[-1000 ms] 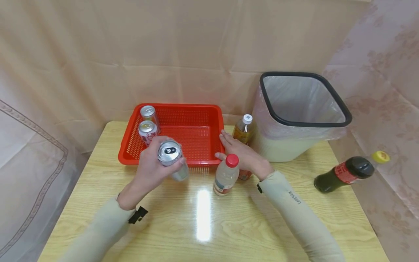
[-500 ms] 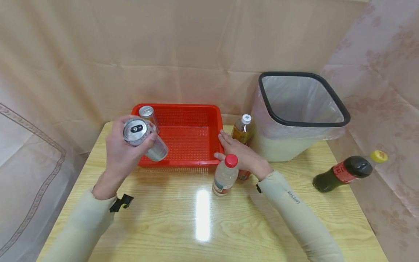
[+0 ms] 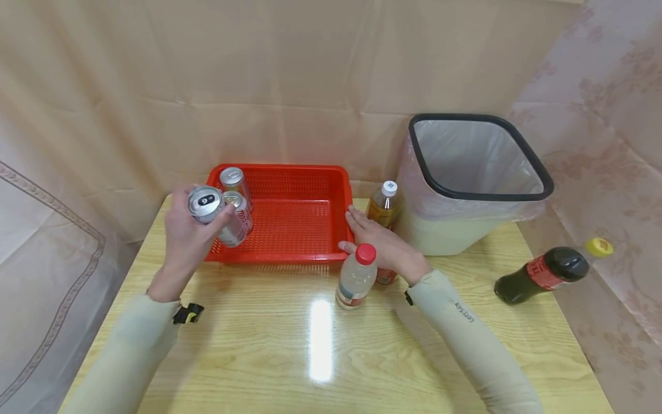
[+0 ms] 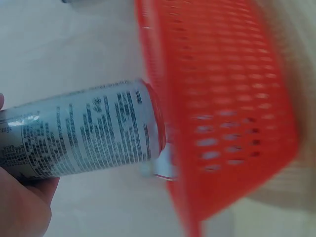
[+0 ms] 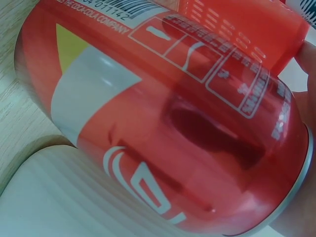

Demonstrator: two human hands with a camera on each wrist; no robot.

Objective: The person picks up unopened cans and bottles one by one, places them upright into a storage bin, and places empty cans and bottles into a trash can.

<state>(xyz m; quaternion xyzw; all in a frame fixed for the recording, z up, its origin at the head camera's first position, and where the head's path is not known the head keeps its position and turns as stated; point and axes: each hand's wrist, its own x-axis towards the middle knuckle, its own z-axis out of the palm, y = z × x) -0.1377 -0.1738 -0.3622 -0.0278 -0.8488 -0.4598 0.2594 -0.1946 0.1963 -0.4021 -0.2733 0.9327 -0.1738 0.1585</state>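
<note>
In the head view my left hand (image 3: pixel 185 233) grips a silver drink can (image 3: pixel 206 201) by its upper part. The can is tilted over the left front corner of the red plastic basket (image 3: pixel 279 258), and the left wrist view has its printed side (image 4: pixel 94 133) close to the basket wall (image 4: pixel 232 74). Inside the basket's left end stand two cans, a pink-and-white one (image 3: pixel 243 215) and one with a silver top (image 3: pixel 234 177) behind it. My right hand (image 3: pixel 385 247), fingers extended, rests against the basket's right side. A dented red Coca-Cola can (image 5: pixel 197 133) is under that hand.
A clear bottle with a red cap (image 3: pixel 357 279) stands before my right hand, and a white-capped tea bottle (image 3: pixel 383 207) behind it. A lined bin (image 3: pixel 439 230) is at the back right. A cola bottle (image 3: pixel 543 273) stands by the table's right edge.
My left hand has carried the silver can leftward from the basket's front to its left front corner, tilting it. The right hand has stayed against the basket.
</note>
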